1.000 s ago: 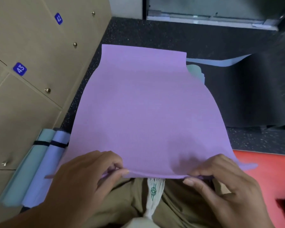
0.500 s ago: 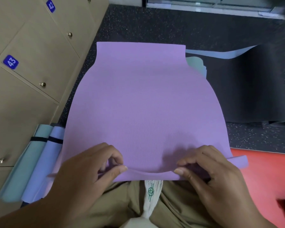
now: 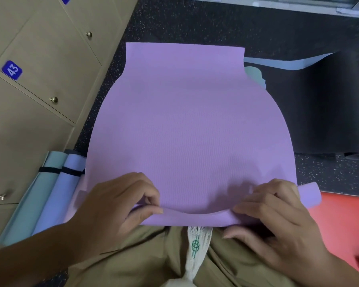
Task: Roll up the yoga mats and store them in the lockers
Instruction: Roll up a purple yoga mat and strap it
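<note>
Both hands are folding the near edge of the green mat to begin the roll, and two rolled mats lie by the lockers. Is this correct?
Not quite: the mat being rolled is purple, not green, as the head view shows. Both hands, left and right, do curl its near edge, and two rolled mats lie by the lockers.

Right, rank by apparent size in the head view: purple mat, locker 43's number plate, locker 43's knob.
1. purple mat, by far the largest
2. number plate
3. knob, smallest

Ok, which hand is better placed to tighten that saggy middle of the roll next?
Probably the left hand: its fingers already pinch the purple mat edge beside the dip. The right hand works the right side, where that end already looks curled.
</note>
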Motion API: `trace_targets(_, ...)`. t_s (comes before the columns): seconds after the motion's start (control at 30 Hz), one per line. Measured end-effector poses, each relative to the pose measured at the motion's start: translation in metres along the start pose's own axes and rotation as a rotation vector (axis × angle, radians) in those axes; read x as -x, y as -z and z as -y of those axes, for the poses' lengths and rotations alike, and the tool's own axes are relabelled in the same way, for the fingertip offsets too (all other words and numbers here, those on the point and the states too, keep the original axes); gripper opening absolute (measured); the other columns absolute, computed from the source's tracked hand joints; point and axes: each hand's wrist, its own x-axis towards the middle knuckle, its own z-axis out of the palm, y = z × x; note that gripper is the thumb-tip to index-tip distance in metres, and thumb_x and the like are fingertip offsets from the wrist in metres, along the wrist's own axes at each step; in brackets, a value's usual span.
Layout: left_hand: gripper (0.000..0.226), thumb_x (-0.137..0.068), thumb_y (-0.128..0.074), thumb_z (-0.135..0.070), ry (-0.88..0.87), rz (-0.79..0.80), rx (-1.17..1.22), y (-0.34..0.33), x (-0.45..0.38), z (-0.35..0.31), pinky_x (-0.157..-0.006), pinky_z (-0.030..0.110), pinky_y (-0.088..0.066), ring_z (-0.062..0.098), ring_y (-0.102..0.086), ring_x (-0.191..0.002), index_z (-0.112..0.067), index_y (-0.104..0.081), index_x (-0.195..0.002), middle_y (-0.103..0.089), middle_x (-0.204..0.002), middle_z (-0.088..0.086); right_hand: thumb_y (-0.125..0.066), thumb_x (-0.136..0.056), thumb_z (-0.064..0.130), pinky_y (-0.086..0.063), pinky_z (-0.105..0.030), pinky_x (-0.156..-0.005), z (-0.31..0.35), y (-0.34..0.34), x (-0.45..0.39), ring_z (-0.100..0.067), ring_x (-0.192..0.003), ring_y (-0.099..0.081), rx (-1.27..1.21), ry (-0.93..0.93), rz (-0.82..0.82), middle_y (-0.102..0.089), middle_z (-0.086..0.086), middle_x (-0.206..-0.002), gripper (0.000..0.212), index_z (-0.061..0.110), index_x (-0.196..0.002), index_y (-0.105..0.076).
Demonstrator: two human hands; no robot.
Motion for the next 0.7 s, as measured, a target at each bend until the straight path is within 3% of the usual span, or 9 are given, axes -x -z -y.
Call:
trace_targets(0.13,0.029,-0.106,-0.053,-0.038,-0.123,-0.065,-0.095,0.000,-0.006,0.002,-0.065,0.024,-0.043,0.014,-0.056,-0.068,-0.021,-0.063,-0.084,-0.063,-0.083,-0.011,-0.071,-0.092,0.047,-0.041,-0.031,-0.083,-0.001,-0.002,0.000,-0.020,-0.091,-0.052,0.007,0.012,0.035,-0.064,0.003,-0.095,0.033,0.017,-0.105,-0.062)
trace_targets(0.23,0.032,-0.105,-0.056,-0.041,-0.181,-0.085,-0.137,0.002,-0.003,0.002,-0.067,0.025,-0.043,0.015,-0.054,-0.070,-0.018,-0.066,-0.085,-0.062,-0.088,-0.010,-0.060,-0.100,0.049,-0.042,-0.037,-0.076,0.000,-0.005,-0.001,-0.024,-0.086,-0.053,0.030,-0.014,0.083,-0.064,-0.001,-0.095,0.033,0.017,-0.108,-0.055)
trace_targets(0.4,0.050,-0.090,-0.066,-0.065,-0.263,-0.041,-0.393,0.003,0.003,-0.004,-0.067,0.034,-0.042,0.021,-0.055,-0.073,-0.017,-0.056,-0.100,-0.066,-0.088,-0.003,-0.055,-0.101,0.053,-0.037,-0.037,-0.070,0.002,-0.009,-0.005,-0.025,-0.077,-0.051,0.118,-0.029,0.114,-0.061,-0.002,-0.088,0.036,0.018,-0.103,-0.050)
trace_targets(0.53,0.049,-0.096,-0.062,-0.059,-0.295,-0.055,-0.649,-0.004,0.006,-0.012,-0.064,0.036,-0.040,0.027,-0.060,-0.062,-0.011,-0.068,-0.090,-0.067,-0.081,0.003,-0.049,-0.102,0.059,-0.032,-0.036,-0.067,0.004,-0.012,-0.008,-0.022,-0.073,-0.043,0.179,-0.035,0.118,-0.057,-0.001,-0.078,0.041,0.018,-0.094,-0.047)
trace_targets(0.7,0.052,-0.101,-0.056,-0.055,-0.254,-0.073,-0.800,-0.013,0.012,-0.021,-0.068,0.037,-0.039,0.027,-0.060,-0.062,-0.010,-0.072,-0.080,-0.062,-0.076,0.003,-0.048,-0.103,0.059,-0.032,-0.036,-0.065,0.004,-0.016,-0.010,-0.023,-0.069,-0.041,0.225,-0.046,0.092,-0.051,-0.002,-0.069,0.056,0.011,-0.076,-0.062)
